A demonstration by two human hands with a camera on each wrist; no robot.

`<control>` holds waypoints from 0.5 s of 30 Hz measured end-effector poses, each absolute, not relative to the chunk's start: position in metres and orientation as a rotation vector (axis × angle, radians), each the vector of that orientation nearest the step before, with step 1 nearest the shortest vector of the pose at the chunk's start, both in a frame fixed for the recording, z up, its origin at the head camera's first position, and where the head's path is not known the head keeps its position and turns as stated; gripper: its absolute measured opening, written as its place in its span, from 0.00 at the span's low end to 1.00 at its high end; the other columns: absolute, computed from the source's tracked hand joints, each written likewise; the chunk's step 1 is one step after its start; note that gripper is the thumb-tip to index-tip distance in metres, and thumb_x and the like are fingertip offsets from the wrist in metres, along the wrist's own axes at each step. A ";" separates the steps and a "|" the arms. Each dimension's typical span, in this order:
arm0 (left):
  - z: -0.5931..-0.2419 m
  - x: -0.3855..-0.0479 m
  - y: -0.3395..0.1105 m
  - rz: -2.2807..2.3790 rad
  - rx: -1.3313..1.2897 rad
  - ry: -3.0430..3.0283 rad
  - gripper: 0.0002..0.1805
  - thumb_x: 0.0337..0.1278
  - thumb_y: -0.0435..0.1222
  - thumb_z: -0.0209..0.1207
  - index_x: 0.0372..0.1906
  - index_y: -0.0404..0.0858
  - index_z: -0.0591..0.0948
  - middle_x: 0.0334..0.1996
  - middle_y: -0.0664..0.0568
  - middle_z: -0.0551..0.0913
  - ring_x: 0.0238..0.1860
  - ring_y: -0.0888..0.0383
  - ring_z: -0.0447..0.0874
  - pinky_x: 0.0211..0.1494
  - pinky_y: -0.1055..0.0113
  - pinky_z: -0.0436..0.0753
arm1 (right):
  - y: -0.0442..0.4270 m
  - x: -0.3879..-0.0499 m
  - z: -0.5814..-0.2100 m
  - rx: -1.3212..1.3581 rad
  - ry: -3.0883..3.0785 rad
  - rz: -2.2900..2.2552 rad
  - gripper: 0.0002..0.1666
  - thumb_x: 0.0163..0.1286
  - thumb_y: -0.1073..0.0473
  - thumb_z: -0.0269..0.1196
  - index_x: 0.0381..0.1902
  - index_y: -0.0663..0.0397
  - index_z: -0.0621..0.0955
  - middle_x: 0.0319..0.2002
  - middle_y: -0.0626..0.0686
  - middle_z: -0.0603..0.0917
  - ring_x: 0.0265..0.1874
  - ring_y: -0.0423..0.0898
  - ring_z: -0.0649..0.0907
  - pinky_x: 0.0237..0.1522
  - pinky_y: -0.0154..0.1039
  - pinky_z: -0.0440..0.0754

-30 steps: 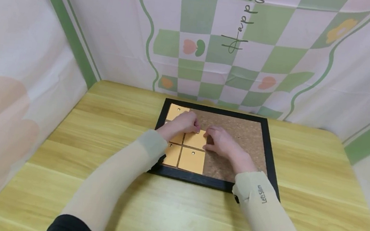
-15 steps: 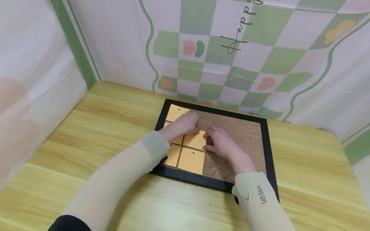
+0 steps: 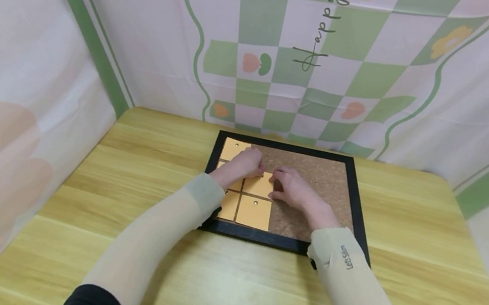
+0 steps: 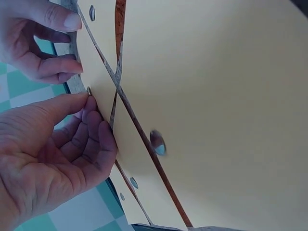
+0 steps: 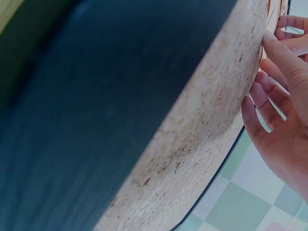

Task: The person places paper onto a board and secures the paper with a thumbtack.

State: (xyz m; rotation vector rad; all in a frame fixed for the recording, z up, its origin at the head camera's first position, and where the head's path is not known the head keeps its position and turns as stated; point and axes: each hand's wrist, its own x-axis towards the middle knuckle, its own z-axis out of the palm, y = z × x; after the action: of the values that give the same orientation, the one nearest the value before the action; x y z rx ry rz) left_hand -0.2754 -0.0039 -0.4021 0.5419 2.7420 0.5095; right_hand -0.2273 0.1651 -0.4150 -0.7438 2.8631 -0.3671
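My left hand (image 3: 243, 163) pinches a small metal thumbtack (image 4: 88, 90) at the top edge of a yellow-orange paper note (image 3: 257, 185), in the middle row of the corkboard (image 3: 315, 180). In the left wrist view the tack shows at the thumb tip; the fingers are curled below it. My right hand (image 3: 296, 188) touches the right edge of that same note, thumb and fingers spread apart and gently bent. Several other notes lie in two columns on the board's left part; a front note (image 3: 253, 213) has a tack (image 3: 255, 203) near its top edge.
The board's black frame (image 3: 257, 234) lies flat on a wood-grain table (image 3: 218, 283). Bare cork shows to the right of the notes. A cloth (image 3: 261, 26) printed with green checks hangs just behind the table, and another white cloth (image 3: 46, 70) hangs on the left.
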 end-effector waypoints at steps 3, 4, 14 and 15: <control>-0.402 -0.274 -0.004 0.523 0.520 2.737 0.07 0.65 0.36 0.61 0.32 0.40 0.86 0.31 0.53 0.84 0.24 0.62 0.72 0.26 0.74 0.70 | 0.165 -0.226 -0.415 -0.719 2.862 -0.364 0.20 0.64 0.56 0.71 0.49 0.61 0.82 0.57 0.62 0.79 0.59 0.59 0.77 0.65 0.55 0.75; -0.402 -0.274 -0.004 0.526 0.513 2.736 0.06 0.65 0.36 0.61 0.34 0.40 0.87 0.33 0.52 0.85 0.24 0.62 0.73 0.27 0.74 0.71 | 0.165 -0.226 -0.415 -0.711 2.862 -0.363 0.20 0.64 0.56 0.71 0.50 0.60 0.82 0.58 0.62 0.79 0.59 0.59 0.76 0.65 0.55 0.74; -0.405 -0.275 -0.005 0.529 0.545 2.747 0.07 0.64 0.36 0.62 0.32 0.39 0.87 0.33 0.51 0.85 0.27 0.60 0.72 0.30 0.72 0.70 | 0.164 -0.223 -0.416 -0.752 2.906 -0.281 0.19 0.65 0.54 0.71 0.49 0.59 0.83 0.54 0.61 0.80 0.55 0.58 0.78 0.62 0.54 0.77; -0.405 -0.275 -0.005 0.530 0.556 2.748 0.08 0.65 0.36 0.62 0.31 0.39 0.87 0.31 0.52 0.84 0.27 0.60 0.72 0.30 0.72 0.70 | 0.164 -0.223 -0.416 -0.761 2.911 -0.277 0.19 0.65 0.54 0.71 0.50 0.59 0.83 0.54 0.61 0.81 0.55 0.58 0.79 0.61 0.54 0.77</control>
State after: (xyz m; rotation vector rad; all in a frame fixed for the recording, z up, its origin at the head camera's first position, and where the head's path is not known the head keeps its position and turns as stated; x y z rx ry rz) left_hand -0.2751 -0.0050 -0.4048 0.5558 2.7479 0.5304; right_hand -0.2230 0.1645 -0.4159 -0.7607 2.9107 -0.2773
